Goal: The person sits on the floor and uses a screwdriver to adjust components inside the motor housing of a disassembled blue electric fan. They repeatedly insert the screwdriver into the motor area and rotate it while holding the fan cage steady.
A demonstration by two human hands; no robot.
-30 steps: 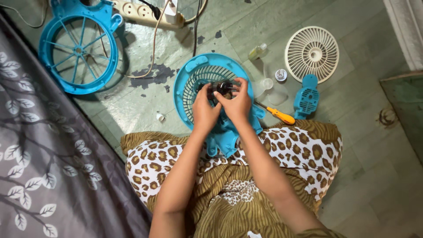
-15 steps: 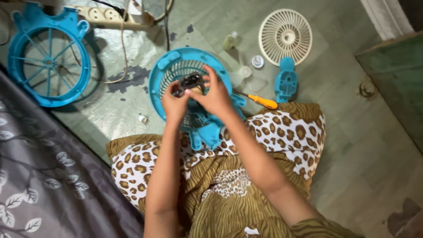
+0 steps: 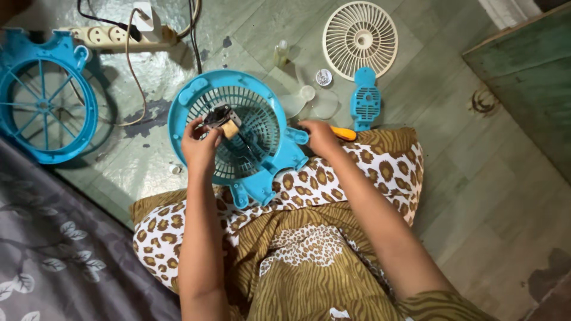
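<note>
Left hand (image 3: 201,147) clamped on small fan motor (image 3: 221,120) over blue fan grille (image 3: 262,156), shaft slanting down-right away from the fingers. Right hand (image 3: 321,138) closed around orange-handled screwdriver (image 3: 344,133), handle pointing right, long axis near level, just beside grille's edge.

Light over my work is moderate and even. The floor (image 3: 476,196) shows faint glare patches near the power strip (image 3: 113,37). Shadows under my arms are soft. Focus is sharp centrally; corners darken and bend slightly.
</note>
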